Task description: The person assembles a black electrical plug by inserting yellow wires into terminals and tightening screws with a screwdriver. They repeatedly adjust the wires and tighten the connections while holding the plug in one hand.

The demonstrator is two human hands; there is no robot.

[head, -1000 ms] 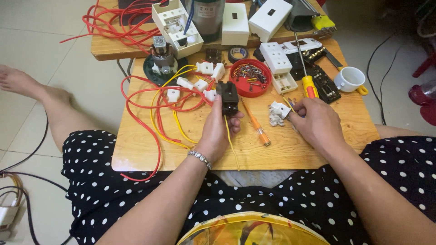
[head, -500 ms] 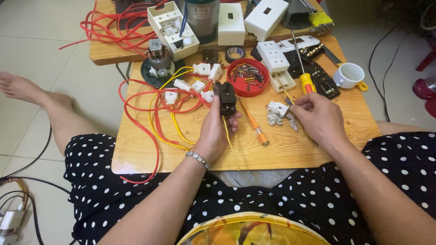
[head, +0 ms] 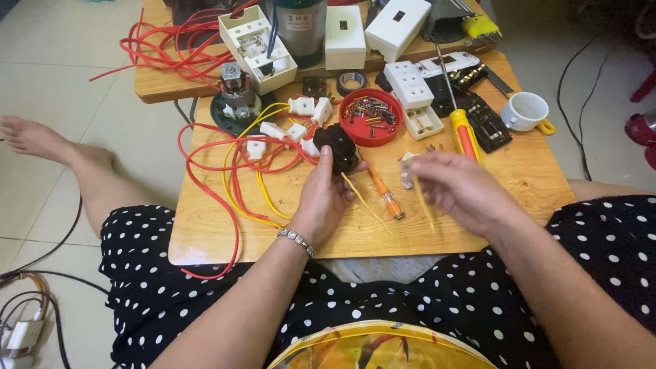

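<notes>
While left hand (head: 326,198) grips black socket (head: 339,147), right hand (head: 459,188) just beside

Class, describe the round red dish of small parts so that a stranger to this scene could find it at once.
Start at the low wooden table and find the left hand, which holds a small black electrical part. Just beyond it sits the shallow round red plastic dish of screws. It is the only round red container; the other red things are loose wires.
</notes>
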